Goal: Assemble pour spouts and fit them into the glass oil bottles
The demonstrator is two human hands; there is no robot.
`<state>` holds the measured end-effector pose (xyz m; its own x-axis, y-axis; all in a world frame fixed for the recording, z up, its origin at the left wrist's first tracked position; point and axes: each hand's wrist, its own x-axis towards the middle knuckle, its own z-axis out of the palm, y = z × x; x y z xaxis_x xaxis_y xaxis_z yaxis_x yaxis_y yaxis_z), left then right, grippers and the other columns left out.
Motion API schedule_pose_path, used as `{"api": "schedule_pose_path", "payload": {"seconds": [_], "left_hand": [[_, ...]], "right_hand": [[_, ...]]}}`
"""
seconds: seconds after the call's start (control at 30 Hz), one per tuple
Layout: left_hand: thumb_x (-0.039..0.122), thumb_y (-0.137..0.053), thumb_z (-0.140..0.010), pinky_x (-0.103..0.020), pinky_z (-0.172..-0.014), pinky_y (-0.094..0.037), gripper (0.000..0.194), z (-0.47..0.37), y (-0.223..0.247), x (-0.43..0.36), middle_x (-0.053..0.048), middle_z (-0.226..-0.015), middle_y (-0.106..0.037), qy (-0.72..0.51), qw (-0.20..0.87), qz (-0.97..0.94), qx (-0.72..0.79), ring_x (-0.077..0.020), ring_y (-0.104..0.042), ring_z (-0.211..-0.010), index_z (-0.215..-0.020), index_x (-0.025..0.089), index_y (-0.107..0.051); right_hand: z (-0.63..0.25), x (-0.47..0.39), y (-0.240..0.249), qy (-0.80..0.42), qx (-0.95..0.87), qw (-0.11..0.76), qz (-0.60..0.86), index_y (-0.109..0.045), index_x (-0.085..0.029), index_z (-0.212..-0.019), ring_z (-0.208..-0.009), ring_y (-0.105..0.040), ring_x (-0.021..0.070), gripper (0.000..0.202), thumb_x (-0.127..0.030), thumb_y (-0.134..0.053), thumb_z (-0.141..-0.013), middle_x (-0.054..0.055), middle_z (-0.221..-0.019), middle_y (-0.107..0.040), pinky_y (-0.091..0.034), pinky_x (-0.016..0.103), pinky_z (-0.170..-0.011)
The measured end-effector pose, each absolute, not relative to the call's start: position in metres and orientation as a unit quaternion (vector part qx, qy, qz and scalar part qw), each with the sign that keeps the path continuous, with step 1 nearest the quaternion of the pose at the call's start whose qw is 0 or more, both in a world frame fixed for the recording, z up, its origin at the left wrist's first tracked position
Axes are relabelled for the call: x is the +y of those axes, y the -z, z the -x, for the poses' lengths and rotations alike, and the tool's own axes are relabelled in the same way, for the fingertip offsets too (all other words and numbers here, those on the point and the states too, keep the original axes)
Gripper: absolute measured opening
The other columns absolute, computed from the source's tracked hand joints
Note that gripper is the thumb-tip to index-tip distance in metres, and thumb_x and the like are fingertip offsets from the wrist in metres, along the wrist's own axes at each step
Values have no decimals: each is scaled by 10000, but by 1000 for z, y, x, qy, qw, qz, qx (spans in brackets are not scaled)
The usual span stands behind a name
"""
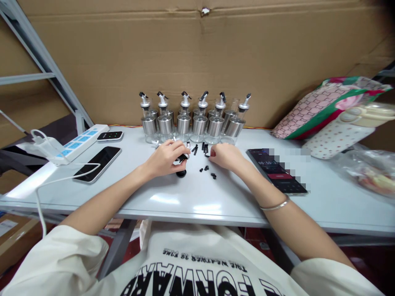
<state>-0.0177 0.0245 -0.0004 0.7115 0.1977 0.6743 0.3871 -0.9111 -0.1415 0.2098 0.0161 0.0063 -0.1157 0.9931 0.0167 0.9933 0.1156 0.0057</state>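
Fingers of my left hand (168, 159) are closed round a small white and black spout piece (182, 157), just above a black round part (181, 173) on the table. My right hand (224, 156) is closed, its fingertips pinching at a small black piece (207, 155) by the table surface. Between the hands lie several black strips (205, 147) and, nearer to me, several short black bits (213, 176). Behind them stand glass and steel bottles (183, 123), the front ones topped with white and black pour spouts (185, 98).
On the left are a power strip (80, 144) with a cable, a small black device (110, 136) and a phone (98, 164). To the right lie another phone (277, 172), a dotted bottle (339, 133), a patterned bag (321, 107) and a plastic bag (370, 168). Cardboard (185, 53) stands behind.
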Motion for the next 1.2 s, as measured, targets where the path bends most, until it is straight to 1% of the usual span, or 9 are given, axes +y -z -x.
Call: {"api": "schedule_pose_path", "payload": {"seconds": [0.13, 0.2, 0.3, 0.4, 0.53, 0.7, 0.87, 1.07, 1.2], "left_hand": [[126, -482, -797, -271, -697, -433, 134, 17, -1, 23, -40, -824, -633, 354, 140, 914, -142, -158, -574, -744, -919, 175, -509], [116, -485, -787, -269, -699, -432, 151, 17, -1, 23, -41, -830, -630, 352, 140, 915, -140, -158, -574, -747, -926, 174, -506], [109, -476, -777, -273, -722, -431, 177, 17, 0, 24, -32, -834, -629, 343, 129, 919, -147, -157, -583, -756, -939, 179, -494], [124, -467, -782, -286, -765, -432, 166, 17, 2, 24, -21, -841, -633, 327, 103, 924, -169, -153, -596, -761, -936, 184, -481], [147, -499, -780, -295, -788, -440, 135, 18, 4, 25, -29, -878, -639, 316, 76, 923, -209, -151, -595, -756, -905, 182, -464], [171, -547, -792, -287, -792, -456, 214, 18, 5, 24, -13, -862, -629, 328, 58, 916, -222, -133, -585, -704, -985, 179, -455], [167, -589, -768, -286, -819, -456, 457, 17, 8, 25, 24, -820, -601, 336, 14, 914, -229, -112, -582, -683, -1183, 192, -398], [169, -584, -768, -295, -817, -458, 552, 19, 11, 29, 38, -802, -569, 341, -32, 911, -228, -94, -539, -642, -1267, 203, -351], [176, -591, -765, -281, -790, -468, 610, 18, 11, 28, 26, -812, -568, 339, -69, 909, -233, -111, -545, -701, -1314, 208, -327]], "right_hand": [[-210, 16, -6, 9, -738, 3, 675, -698, -140, -776, -825, -658, 286, 153, -112, -547, -774, 160, -849, -704, -433, 313, -635], [-210, 17, -7, -1, -738, 33, 674, -680, -144, -753, -817, -654, 284, 134, -104, -552, -760, 155, -838, -702, -433, 314, -633], [-206, 18, -10, -96, -742, 177, 640, -623, -160, -707, -757, -641, 227, 65, -133, -585, -753, 94, -769, -697, -439, 295, -654], [-202, 17, -13, -284, -714, 340, 542, -552, -166, -655, -646, -605, 155, 128, -220, -645, -726, 28, -663, -657, -446, 265, -636], [-197, 16, -13, -386, -675, 434, 456, -540, -162, -618, -560, -540, 114, 256, -314, -743, -591, -5, -610, -606, -427, 252, -571], [-193, 16, -11, -374, -663, 492, 423, -549, -173, -658, -551, -507, 109, 342, -374, -793, -528, -27, -596, -561, -416, 254, -540], [-189, 12, -7, -271, -710, 500, 414, -589, -172, -721, -595, -530, 124, 185, -297, -708, -652, -7, -641, -592, -436, 276, -598], [-185, 7, -6, -171, -755, 492, 399, -576, -184, -742, -631, -554, 137, 92, -216, -659, -719, -1, -683, -607, -438, 266, -608], [-184, 5, -5, -124, -775, 487, 383, -561, -184, -747, -611, -536, 124, 97, -146, -649, -728, -12, -675, -595, -418, 243, -586]]}}
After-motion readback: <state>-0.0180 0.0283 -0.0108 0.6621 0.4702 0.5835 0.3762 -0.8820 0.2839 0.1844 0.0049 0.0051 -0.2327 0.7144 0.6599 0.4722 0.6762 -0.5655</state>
